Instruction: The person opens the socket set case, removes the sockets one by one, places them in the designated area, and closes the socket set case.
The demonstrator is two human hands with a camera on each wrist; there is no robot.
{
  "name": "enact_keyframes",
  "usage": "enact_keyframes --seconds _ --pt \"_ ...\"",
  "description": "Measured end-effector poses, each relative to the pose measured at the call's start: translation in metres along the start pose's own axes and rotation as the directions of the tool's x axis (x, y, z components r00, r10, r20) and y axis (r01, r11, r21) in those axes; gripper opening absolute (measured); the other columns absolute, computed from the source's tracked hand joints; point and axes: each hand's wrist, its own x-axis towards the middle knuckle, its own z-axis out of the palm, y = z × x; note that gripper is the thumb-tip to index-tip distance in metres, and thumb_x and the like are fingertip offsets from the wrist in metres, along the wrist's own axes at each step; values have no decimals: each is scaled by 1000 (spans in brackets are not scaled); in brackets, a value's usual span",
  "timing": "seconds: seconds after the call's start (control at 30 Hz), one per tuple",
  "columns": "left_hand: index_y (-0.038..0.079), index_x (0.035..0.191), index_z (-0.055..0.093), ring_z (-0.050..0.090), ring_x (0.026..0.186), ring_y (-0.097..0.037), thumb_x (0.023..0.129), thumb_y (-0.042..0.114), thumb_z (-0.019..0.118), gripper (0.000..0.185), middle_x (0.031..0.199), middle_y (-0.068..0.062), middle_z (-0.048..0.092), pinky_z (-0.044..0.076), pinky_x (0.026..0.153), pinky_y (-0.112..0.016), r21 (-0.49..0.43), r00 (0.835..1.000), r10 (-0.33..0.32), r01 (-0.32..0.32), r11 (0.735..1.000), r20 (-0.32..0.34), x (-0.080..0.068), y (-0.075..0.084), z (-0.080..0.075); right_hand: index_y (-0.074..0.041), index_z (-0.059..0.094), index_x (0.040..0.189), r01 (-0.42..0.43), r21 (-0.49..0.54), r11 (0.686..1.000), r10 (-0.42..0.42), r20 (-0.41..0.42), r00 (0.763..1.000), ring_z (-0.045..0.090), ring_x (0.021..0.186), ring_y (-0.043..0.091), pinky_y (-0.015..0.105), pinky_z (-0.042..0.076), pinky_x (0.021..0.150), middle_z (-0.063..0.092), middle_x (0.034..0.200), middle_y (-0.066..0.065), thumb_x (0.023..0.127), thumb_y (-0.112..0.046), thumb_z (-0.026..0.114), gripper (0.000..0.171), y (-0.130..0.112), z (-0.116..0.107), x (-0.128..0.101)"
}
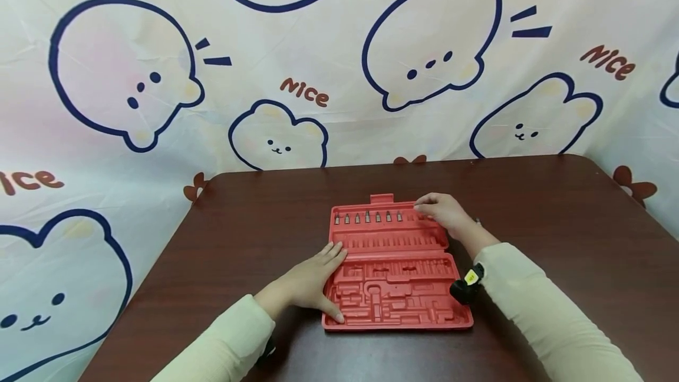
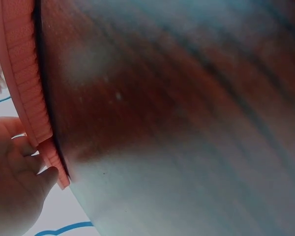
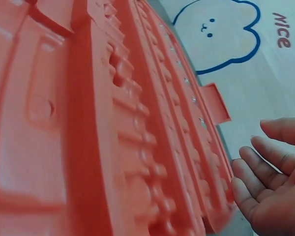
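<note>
Bits (image 1: 368, 217) sit slotted in the red toolcase (image 1: 395, 256), unfolded on the worktop (image 1: 254, 223); my left hand (image 1: 312, 280) spreads along its edge (presumably steadying it); my right hand (image 1: 447, 213), fingers loosely bent by the far corner, pinches nothing visible.

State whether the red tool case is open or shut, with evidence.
Open: the red tool case lies unfolded, both molded interiors facing up, metal bits showing in one.

I see a dark brown table (image 1: 254, 217), which shines at its near side. Behind it and along both sides is a whitish cloth (image 1: 347, 52), printed with blue-outlined bear heads (image 1: 278, 134), reddish words "Nice" (image 1: 305, 92) and brown flowers (image 1: 642, 190).
</note>
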Motion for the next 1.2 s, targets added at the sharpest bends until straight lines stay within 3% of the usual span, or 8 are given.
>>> enact_keyframes --seconds 0.2,0.33,0.57,0.63,0.73,0.87,1.07,1.2 --pt "6 139 15 3 129 -24 52 67 63 117 143 -11 8 22 98 -39 -6 1000 5 -5 1000 9 1 0 3 2 56 106 27 -93 995 -28 -2 1000 43 94 27 34 38 74 49 110 17 86 -16 53 27 0 17 12" --pt "6 139 15 3 129 -23 52 66 64 116 143 -10 8 22 98 -39 -5 1000 1 -1 1000 8 1 1 3 4 58 101 63 -158 985 -64 -5 998 44 86 27 32 38 67 52 102 17 85 -10 52 22 -1 26 19" --pt "6 139 15 4 129 -23 52 67 64 117 143 -10 8 23 98 -39 -11 1000 1 -1 1000 4 0 2 4 2 63 93 45 -337 941 -62 -40 997 47 91 27 38 39 77 55 100 15 83 -7 52 18 -2 34 26" --pt "7 139 15 4 129 -23 51 68 63 117 143 -10 8 23 97 -40 -11 1000 2 -2 1000 1 0 2 4 -1 65 87 35 -386 922 -60 -51 997 49 82 24 36 40 73 58 91 12 83 -9 52 16 -4 36 26" --pt "7 139 15 3 129 -22 51 69 63 117 143 -9 8 23 98 -39 -2 1000 1 -1 1000 -1 1 2 4 -5 62 65 26 -444 895 -53 -49 997 43 57 17 29 37 56 51 62 4 84 -12 50 23 -8 38 26" --pt "8 139 15 4 129 -22 51 69 62 117 143 -9 9 24 97 -40 11 1000 7 -7 1000 -5 1 1 2 -9 46 50 19 -428 903 -38 -35 999 28 41 13 24 27 44 30 45 0 85 -9 46 35 -12 39 26" --pt "9 139 14 3 129 -21 50 70 62 118 143 -7 7 23 97 -40 16 1000 1 -1 1000 7 1 0 0 -3 57 61 -38 -320 947 12 -84 996 34 49 15 26 31 49 38 54 1 84 -9 49 26 -16 38 24" --pt "9 139 15 4 129 -22 49 71 61 118 143 -7 8 24 97 -41 31 1000 -2 2 1000 2 1 -1 -1 -5 48 53 -58 -270 961 34 -94 995 29 46 14 26 29 48 33 51 0 83 -7 48 31 -19 39 23"
